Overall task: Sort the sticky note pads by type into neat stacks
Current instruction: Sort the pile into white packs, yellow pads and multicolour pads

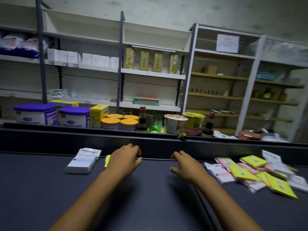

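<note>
A neat stack of white sticky note pads (81, 162) lies on the dark counter (141, 189) at the left. Just right of it my left hand (124, 158) covers a yellow pad (107, 160), fingers curled down over its far side; only the pad's left edge shows. My right hand (185, 165) hovers over the counter's middle with loosely bent fingers and holds nothing. To its right lies a loose, mixed pile of pads (255, 172): yellow-green (280, 185), pink (225, 161) and white (216, 172) ones overlapping at odd angles.
A raised dark ledge (150, 140) runs along the counter's far edge. Behind it stand purple-lidded tubs (35, 114), orange-lidded tins (119, 122), sauce bottles (142, 120) and noodle cups (175, 123). Store shelves fill the background.
</note>
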